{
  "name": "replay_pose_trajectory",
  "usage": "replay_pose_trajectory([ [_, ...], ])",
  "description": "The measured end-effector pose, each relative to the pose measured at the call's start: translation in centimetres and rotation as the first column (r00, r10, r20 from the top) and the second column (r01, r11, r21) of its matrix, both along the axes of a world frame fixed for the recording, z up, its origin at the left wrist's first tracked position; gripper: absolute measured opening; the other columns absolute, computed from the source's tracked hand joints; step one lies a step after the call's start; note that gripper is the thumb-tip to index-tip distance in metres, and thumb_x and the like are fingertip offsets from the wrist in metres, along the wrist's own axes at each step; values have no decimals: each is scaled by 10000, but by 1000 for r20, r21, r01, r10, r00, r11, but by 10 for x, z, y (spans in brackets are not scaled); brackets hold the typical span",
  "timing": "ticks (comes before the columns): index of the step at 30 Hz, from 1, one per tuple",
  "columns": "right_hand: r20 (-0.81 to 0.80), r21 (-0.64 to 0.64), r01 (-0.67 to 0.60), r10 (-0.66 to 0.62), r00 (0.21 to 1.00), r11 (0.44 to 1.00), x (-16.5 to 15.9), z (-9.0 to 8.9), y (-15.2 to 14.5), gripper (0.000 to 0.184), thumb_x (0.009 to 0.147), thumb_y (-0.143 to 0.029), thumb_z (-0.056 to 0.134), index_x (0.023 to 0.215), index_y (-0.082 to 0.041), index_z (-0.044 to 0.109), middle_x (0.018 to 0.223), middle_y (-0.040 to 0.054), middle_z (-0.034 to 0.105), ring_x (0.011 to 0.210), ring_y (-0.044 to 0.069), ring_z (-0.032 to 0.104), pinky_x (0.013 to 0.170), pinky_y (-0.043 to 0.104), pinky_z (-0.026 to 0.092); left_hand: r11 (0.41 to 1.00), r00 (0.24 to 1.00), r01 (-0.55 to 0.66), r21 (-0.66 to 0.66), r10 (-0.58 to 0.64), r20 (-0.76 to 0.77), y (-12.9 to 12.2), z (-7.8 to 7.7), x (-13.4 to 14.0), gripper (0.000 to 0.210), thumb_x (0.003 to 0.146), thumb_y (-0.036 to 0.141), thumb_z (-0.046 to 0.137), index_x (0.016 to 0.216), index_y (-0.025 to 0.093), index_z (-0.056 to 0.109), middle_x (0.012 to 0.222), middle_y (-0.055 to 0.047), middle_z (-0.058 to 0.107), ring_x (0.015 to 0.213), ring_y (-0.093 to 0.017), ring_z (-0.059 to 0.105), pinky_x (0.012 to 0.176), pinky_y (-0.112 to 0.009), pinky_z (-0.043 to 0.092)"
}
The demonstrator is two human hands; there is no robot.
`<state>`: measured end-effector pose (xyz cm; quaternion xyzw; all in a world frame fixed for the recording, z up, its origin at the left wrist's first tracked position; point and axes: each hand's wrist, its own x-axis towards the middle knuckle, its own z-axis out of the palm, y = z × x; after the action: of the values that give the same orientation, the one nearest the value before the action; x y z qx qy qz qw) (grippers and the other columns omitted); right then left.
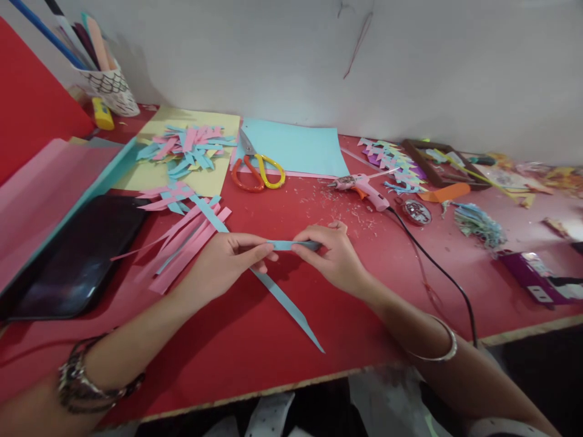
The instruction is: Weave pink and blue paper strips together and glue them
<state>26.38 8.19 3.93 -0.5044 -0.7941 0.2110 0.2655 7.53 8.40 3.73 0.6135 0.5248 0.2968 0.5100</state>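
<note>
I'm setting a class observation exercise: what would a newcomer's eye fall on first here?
Probably the left hand and right hand near the centre, pinching a blue paper strip between them above the red table. Next, perhaps, the orange-and-yellow-handled scissors lying partly on the blue sheet behind, then the pink glue gun to their right.

Flat red table (273, 328): had pale glare toward the right
Plain white wall (291, 67): looked greyish, shadowed beside the black-and-white patterned cup (112, 91)
Bare hands (330, 252): threw a soft shadow below
Right edge: appeared stretched and blurred, small things losing detail
</note>
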Motion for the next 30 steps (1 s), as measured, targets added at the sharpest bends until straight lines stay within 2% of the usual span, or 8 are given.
replay_pose_trajectory([
  [7, -10, -19, 39, -39, 999, 999, 5, 2, 6, 188, 803, -278, 556, 654, -181, 616, 608, -44, 626, 523, 71, 483, 734, 320, 237, 997, 996, -75, 25, 76, -35, 6, 3, -6, 241, 676, 414, 589, 621, 204, 694, 478, 14, 623, 488, -129, 562, 526, -207, 448],
  [11, -56, -27, 74, -75, 996, 997, 13, 2, 13, 180, 784, -283, 555, 646, -181, 613, 596, -39, 614, 517, 74, 467, 655, 285, 267, 990, 990, -133, 52, 135, -46, 14, 4, -14, 234, 668, 410, 587, 624, 208, 696, 518, 5, 649, 497, -126, 561, 521, -209, 439],
  [17, -150, -42, 147, -152, 977, 988, 24, -1, 21, 209, 757, -323, 543, 611, -181, 593, 577, -20, 584, 544, 92, 473, 581, 250, 319, 976, 978, -203, 84, 206, -34, 22, 0, -22, 193, 642, 373, 597, 627, 210, 699, 551, -5, 672, 527, -137, 580, 615, -244, 476],
  [20, -271, -132, 186, -216, 938, 974, 27, -1, 24, 214, 730, -337, 554, 589, -178, 581, 531, -21, 550, 503, 86, 452, 519, 233, 336, 964, 967, -255, 71, 256, -3, 25, 2, -23, 172, 640, 349, 602, 621, 206, 696, 528, 2, 660, 521, -132, 575, 640, -251, 482],
  [25, -447, -353, 227, -377, 811, 908, 26, 2, 27, 249, 688, -403, 565, 593, -174, 576, 548, 0, 590, 402, 64, 434, 370, 201, 292, 946, 946, -322, 27, 321, 38, 25, 7, -22, 145, 643, 315, 614, 599, 199, 689, 502, 6, 634, 505, -123, 553, 596, -235, 480],
  [27, -453, -376, 228, -393, 800, 898, 26, 3, 27, 272, 686, -428, 569, 593, -173, 565, 550, 6, 598, 393, 66, 458, 353, 195, 293, 943, 942, -332, 20, 331, 59, 24, 7, -21, 144, 641, 307, 613, 587, 194, 684, 501, 2, 631, 495, -124, 547, 576, -239, 479],
  [30, -447, -324, 220, -354, 822, 920, 27, 1, 27, 329, 721, -473, 542, 571, -183, 495, 522, -6, 584, 390, 65, 486, 389, 194, 339, 946, 943, -325, 17, 322, 80, 24, 7, -20, 146, 634, 306, 615, 580, 187, 680, 499, -2, 628, 492, -124, 547, 568, -240, 478],
])
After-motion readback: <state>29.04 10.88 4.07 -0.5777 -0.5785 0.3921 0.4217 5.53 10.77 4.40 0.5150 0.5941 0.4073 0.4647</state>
